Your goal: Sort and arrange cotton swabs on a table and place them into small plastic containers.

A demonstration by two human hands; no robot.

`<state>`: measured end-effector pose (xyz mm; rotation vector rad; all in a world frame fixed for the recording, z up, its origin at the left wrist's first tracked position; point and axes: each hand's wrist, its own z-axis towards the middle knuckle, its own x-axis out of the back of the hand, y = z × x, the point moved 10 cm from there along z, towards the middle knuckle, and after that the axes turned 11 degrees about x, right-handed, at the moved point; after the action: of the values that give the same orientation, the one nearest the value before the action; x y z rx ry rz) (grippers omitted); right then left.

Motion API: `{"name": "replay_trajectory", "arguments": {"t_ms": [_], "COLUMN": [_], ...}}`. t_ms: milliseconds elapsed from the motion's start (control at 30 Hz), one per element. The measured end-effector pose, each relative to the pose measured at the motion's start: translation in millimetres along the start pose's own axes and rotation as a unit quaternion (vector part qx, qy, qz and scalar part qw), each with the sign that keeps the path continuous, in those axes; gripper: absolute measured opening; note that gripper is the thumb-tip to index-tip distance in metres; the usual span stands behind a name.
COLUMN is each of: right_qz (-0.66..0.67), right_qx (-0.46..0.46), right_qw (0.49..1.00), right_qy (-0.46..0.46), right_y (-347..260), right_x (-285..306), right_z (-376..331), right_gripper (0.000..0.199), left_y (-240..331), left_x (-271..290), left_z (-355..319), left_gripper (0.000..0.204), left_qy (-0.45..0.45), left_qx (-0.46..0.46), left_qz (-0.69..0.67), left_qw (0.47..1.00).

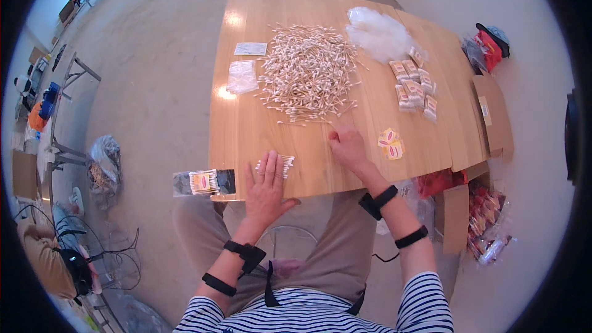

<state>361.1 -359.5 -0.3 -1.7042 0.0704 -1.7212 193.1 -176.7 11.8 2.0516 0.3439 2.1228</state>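
Observation:
My left hand (265,186) lies flat near the front edge of the table, fingers stretched out over a small row of cotton swabs (287,165). My right hand (349,148) is closed, its fingers curled at the near edge of a large heap of loose cotton swabs (311,71); whatever it may hold is hidden. Left of my left hand, a clear bag (227,181) lies over the table edge. On it sits a bundle of cotton swabs (213,180) with a yellow card (200,182). Several small printed cards (391,144) are spread right of my right hand.
Packed swab bundles (413,89) are grouped at the right, near a pile of clear plastic bags (377,34). Flat clear packets (242,78) lie left of the heap. Cardboard boxes (493,114) stand against the table's right side. A stuffed plastic bag (106,169) is on the floor.

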Motion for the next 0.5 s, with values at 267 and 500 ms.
{"name": "replay_trajectory", "arguments": {"t_ms": [267,500], "right_qz": [-0.021,-0.018], "right_qx": [0.059,0.193], "right_qw": [0.997,0.976], "right_qy": [0.034,0.100], "right_y": [-52.6,-101.0], "right_x": [4.9,-10.9], "right_z": [22.0,32.9], "right_gripper": [0.027,0.027], "left_y": [-2.6,4.6], "left_x": [-2.3,1.0], "left_z": [-3.3,1.2], "left_gripper": [0.128,0.127], "left_qy": [0.008,-0.002], "left_qx": [-0.008,-0.013], "left_qz": [0.009,-0.008], "left_qw": [1.000,1.000]}}
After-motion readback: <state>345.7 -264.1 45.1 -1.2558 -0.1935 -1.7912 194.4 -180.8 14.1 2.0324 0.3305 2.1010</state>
